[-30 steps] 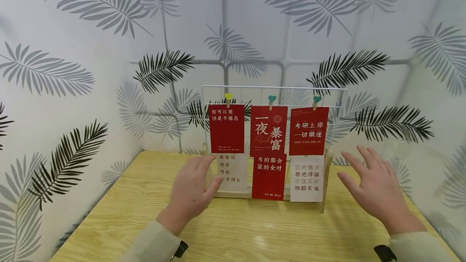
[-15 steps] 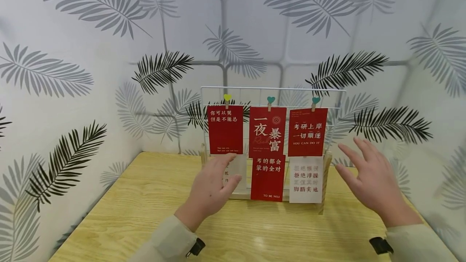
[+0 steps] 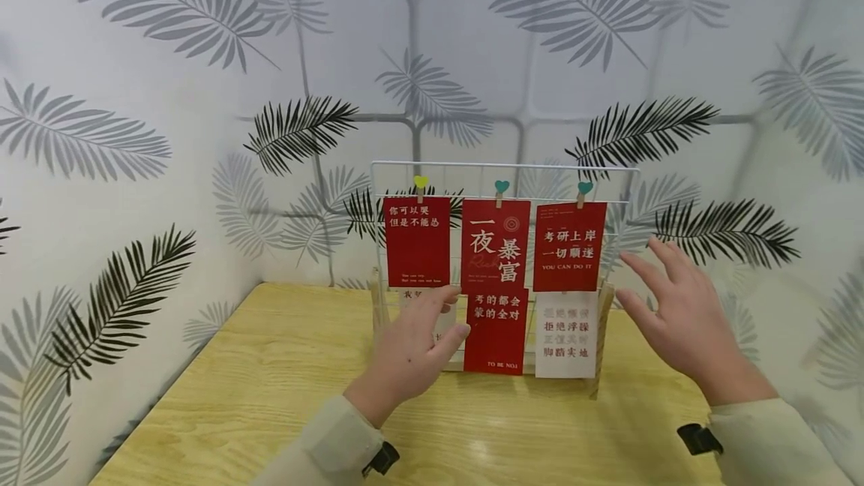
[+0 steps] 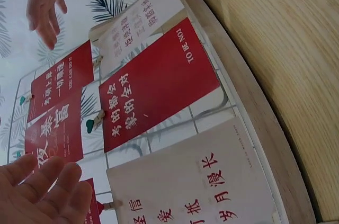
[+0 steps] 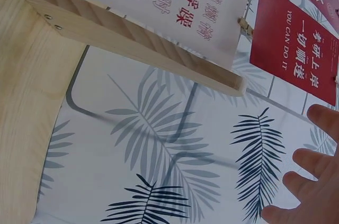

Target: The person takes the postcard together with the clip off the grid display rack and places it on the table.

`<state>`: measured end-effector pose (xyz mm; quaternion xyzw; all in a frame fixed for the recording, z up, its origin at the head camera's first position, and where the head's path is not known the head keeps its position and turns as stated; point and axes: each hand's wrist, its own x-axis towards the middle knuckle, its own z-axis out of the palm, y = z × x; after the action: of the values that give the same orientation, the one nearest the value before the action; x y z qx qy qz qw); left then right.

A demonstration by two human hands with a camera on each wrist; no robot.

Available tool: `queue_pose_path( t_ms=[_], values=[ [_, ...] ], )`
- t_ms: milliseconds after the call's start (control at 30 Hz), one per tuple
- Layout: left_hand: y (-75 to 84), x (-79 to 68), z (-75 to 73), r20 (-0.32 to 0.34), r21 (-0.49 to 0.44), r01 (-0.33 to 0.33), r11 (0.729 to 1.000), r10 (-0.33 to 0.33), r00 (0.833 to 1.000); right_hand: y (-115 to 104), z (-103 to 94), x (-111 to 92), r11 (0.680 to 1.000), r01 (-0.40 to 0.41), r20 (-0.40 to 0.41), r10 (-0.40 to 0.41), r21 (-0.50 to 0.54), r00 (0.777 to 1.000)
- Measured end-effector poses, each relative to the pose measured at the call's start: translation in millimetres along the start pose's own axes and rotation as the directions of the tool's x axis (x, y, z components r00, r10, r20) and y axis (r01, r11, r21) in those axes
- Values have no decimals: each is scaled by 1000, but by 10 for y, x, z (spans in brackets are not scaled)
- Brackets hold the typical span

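One wire-grid rack (image 3: 506, 166) with a wooden frame, standing on the wood-grain table (image 3: 486, 426), right of centre in the head view.

Hazards, as judged: the left hand (image 3: 408, 355) is in front of the lower-left white card (image 4: 183, 181); a stray sweep of the fingers could skew it or pull it from its clip. The right hand (image 3: 682, 321) hovers beside the rack's right edge; a bump there could tip or slide the light frame.

Hands: two. Left, fingers extended and loosely bent, grasping nothing; contact with the card cannot be told. Right, fingers spread, released, apart from the rack.

Cards: six, in two rows of three; red cards (image 3: 417, 242), four; white, two, at lower left and lower right of the rack.

Top-row heart clips: three; one yellow clip (image 3: 421, 182), two teal clips (image 3: 502, 187).

Black wrist straps (image 3: 700, 439): two.
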<state>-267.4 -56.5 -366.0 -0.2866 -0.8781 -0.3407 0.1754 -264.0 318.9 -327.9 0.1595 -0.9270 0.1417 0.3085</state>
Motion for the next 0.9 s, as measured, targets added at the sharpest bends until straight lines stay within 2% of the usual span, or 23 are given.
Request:
queue_pose_path(
  t_ms=[167, 333, 633, 900],
  values=[
    [64, 47, 16, 64, -81, 7, 997, -2, 998, -24, 2, 14, 999, -16, -8, 17, 34, 1000],
    [140, 116, 20, 118, -107, 5, 994, 8, 993, -68, -25, 92, 999, -9, -31, 10, 51, 999],
    [211, 188, 86, 127, -124, -38, 992, 54, 990, -204, -68, 247, 998, -10, -25, 12, 67, 1000],
    [297, 245, 116, 183, -160, 7, 987, 23, 983, -275, -86, 350, 996, 25, -61, -20, 80, 998]
  ],
)
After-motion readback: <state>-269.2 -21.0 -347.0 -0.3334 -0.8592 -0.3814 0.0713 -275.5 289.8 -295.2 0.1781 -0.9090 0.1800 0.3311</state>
